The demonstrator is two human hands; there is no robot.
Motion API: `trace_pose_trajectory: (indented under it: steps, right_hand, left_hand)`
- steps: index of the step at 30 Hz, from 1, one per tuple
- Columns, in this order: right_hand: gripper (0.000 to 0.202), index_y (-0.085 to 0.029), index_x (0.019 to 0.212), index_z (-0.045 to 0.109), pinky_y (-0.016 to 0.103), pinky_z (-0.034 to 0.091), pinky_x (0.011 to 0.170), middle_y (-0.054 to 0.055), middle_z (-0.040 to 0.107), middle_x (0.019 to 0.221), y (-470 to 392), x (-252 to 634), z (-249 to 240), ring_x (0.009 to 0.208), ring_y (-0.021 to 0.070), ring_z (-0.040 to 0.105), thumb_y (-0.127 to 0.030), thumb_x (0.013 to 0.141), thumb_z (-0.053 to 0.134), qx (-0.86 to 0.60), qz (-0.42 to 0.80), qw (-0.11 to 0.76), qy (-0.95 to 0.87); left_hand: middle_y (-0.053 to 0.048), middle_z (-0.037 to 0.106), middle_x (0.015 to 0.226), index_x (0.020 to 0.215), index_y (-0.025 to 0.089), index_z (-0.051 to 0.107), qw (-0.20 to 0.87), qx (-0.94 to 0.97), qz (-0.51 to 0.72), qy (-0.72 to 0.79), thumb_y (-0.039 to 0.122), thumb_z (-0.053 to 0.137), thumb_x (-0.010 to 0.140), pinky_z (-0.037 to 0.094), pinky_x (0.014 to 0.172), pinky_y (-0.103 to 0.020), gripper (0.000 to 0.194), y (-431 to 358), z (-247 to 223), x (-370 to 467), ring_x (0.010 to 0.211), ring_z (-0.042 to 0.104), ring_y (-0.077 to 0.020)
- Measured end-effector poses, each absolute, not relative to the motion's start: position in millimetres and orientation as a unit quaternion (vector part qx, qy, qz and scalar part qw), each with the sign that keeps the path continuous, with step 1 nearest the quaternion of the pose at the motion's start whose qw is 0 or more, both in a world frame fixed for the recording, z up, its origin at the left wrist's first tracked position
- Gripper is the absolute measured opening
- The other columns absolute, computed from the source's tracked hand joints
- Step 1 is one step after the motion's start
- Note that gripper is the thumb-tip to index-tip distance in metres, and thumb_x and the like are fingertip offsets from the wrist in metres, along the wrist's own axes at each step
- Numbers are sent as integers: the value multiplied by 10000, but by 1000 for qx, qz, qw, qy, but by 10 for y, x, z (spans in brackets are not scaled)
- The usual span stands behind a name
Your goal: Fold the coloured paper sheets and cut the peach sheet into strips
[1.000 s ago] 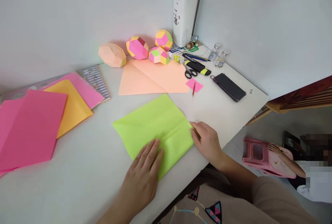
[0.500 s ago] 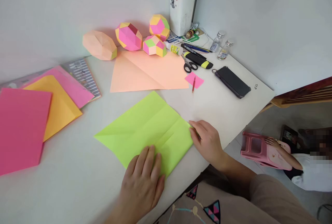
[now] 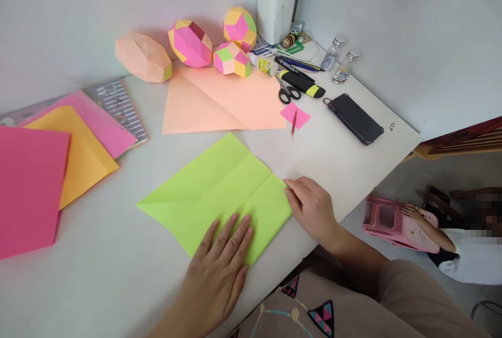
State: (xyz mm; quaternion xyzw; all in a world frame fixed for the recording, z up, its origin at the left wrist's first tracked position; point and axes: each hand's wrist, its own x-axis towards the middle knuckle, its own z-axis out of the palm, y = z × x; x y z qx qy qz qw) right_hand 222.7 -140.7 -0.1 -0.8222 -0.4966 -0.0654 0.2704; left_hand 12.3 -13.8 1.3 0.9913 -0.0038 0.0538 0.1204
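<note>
A sheet of lime-green paper [image 3: 219, 181] with several straight creases lies on the white table in front of me. My left hand [image 3: 219, 265] rests flat on its near part, fingers stretched out and a little spread. At the sheet's right corner, my right hand [image 3: 314, 207] pinches the paper's edge between thumb and fingers. Behind the green sheet is a larger peach sheet [image 3: 223, 100] with a diagonal crease. A small pink paper square [image 3: 300, 117] with a thin red stick [image 3: 294, 124] on it lies beyond my right hand.
Pink paper [image 3: 27, 191] and yellow paper [image 3: 84, 165] lie at the left. Along the wall stand several folded paper solids [image 3: 190, 45]. Scissors [image 3: 289, 92], a cutter [image 3: 301, 84], a glue bottle [image 3: 264, 64], glass bottles [image 3: 345, 68] and a phone [image 3: 355, 118] are farther right. A person sits near a pink stool [image 3: 396, 225].
My left hand's fingers have spread apart and its fingertips have slid slightly right over the green paper. My right hand stays at the corner. The whole view has shifted slightly.
</note>
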Motion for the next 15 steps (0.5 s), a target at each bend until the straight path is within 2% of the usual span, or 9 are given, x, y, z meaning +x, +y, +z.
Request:
trace_pose_trajectory:
  steps: [5,8,12,15]
  right_hand:
    - [207,-150,991,658,269,471,626,48,666,791,-1397,2231,-14,741,160,602,-202,927,468,-829,-59,272,-486]
    - [208,-162,973,665,260,459,613,40,664,776,-1392,2228,-19,729,153,598,-206,928,466,-832,-56,269,-483]
    - [208,-158,951,673,255,434,594,41,657,767,-1383,2217,-11,726,153,590,-199,924,471,-832,-60,265,-484]
    - [209,-150,935,678,252,419,580,43,650,756,-1378,2205,-6,712,152,580,-193,923,473,-832,-68,257,-487]
  left_hand:
    - [-96,328,1500,1469,148,260,128,991,45,-8,375,454,898,107,1151,-486,644,-130,31,116,1389,258,-317]
    - [-109,326,1499,1456,128,285,113,993,39,-18,328,441,900,118,1147,-494,611,-111,46,111,1391,251,-319]
    - [-129,357,1481,1392,96,389,92,994,39,-35,264,437,886,140,1142,-504,535,-93,75,136,1389,250,-329]
    - [-139,456,1411,1279,90,507,112,991,66,-20,287,458,883,187,1133,-508,445,-109,81,187,1370,287,-339]
